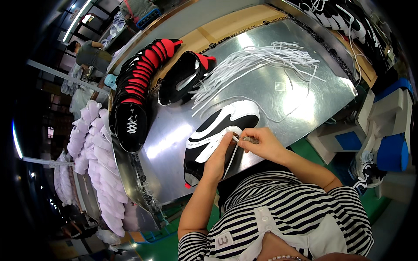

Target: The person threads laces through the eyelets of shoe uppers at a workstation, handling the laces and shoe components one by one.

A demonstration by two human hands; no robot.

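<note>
A black-and-white shoe upper [210, 126] lies on the metal table in front of me, its white toe end pointing away and a small red tab at its near end. My left hand [217, 160] grips the upper along its white eyelet strip, thumb pressed near the opening. Close beside it, my right hand [264, 144] pinches a short tool with a brownish handle [249, 139] against the eyelets. The tool's tip is too small to make out. From between the hands a white shoelace [231, 161] hangs toward the table's near edge.
A bundle of white laces [257, 65] is spread across the metal table [170, 169]. Beyond the upper rests a black-and-red shoe upper [183, 80]; a nested row of similar uppers [141, 74] lines the left edge. White pieces [98, 161] are stacked farther left. A person [92, 56] works behind.
</note>
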